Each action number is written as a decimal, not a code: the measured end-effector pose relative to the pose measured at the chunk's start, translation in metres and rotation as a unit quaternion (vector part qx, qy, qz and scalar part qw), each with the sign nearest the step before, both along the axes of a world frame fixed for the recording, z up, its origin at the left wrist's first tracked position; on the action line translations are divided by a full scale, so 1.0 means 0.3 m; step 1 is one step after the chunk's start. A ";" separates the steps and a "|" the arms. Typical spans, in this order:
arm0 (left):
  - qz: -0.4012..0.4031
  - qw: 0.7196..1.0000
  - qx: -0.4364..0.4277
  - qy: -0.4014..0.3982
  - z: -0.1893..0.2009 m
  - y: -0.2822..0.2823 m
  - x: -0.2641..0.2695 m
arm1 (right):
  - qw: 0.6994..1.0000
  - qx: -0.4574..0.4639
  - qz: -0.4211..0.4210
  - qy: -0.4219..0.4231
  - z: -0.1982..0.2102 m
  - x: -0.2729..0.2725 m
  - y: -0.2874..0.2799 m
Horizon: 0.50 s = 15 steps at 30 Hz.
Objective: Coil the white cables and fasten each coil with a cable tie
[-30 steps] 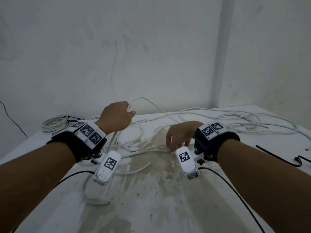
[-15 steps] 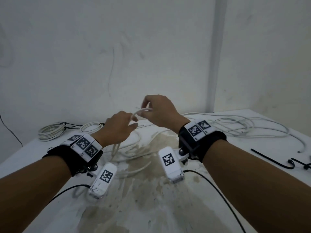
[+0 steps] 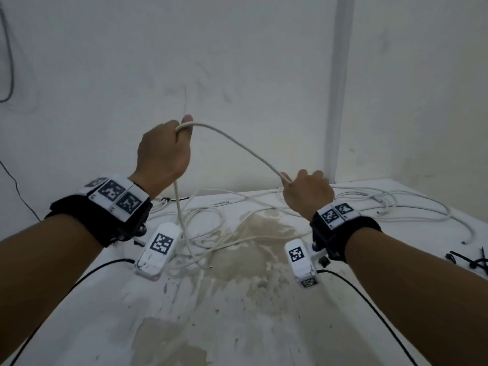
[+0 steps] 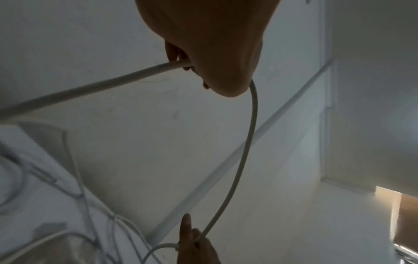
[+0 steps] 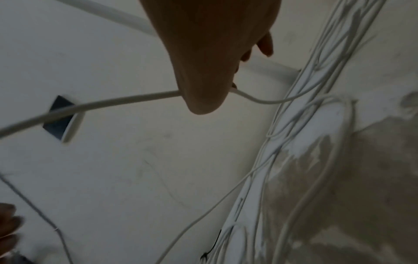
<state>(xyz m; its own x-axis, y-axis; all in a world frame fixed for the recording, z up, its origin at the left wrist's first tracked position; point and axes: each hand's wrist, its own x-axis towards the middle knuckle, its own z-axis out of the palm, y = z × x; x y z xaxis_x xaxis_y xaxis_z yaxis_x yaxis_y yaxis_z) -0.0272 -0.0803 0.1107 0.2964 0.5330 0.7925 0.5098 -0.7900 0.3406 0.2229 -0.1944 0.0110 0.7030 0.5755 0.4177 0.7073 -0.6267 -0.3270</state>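
A white cable (image 3: 237, 143) spans the air between my two hands above the table (image 3: 237, 326). My left hand (image 3: 165, 151) is raised highest and grips the cable near one end, with a strand hanging down from it to the loose tangle of white cables (image 3: 206, 233) on the table. My right hand (image 3: 307, 192), lower and to the right, pinches the same cable between thumb and fingers. In the left wrist view the cable (image 4: 239, 160) runs from my left hand (image 4: 210, 44) down to the right hand's fingers (image 4: 187, 232). In the right wrist view the cable (image 5: 101, 105) passes through my right hand (image 5: 210, 62).
More loose white cables (image 3: 396, 204) sprawl along the back right of the table. Black cable ties (image 3: 472, 262) lie at the right edge. A tied white coil (image 3: 161, 204) shows behind my left wrist. Walls close off the back and right. The table's middle is stained brown.
Both hands came together at the cable, then drew apart. The left hand rose high with the cable, and the right slid out to the right along it.
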 end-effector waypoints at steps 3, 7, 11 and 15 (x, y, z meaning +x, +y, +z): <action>0.088 0.995 -0.007 0.042 0.077 -0.048 -0.007 | 0.998 -0.012 0.025 0.064 0.011 0.049 -0.022; 0.138 0.981 -0.069 0.121 0.096 -0.043 -0.025 | 0.960 0.167 0.123 0.190 0.005 0.054 -0.011; 0.090 0.974 -0.133 0.158 0.088 -0.049 -0.050 | 0.831 0.241 0.240 0.440 0.018 0.024 -0.026; -0.059 0.957 -0.268 0.090 0.104 -0.066 -0.088 | 0.648 0.309 0.267 0.643 0.042 0.010 -0.029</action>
<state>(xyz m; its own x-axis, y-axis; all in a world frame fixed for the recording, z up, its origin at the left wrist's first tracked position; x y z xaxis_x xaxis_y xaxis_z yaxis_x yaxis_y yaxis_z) -0.0535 -0.1002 0.1421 0.4857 0.8034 0.3445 0.5168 -0.5818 0.6280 0.2259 -0.2032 0.0235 0.4687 0.8820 -0.0490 -0.3358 0.1266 -0.9334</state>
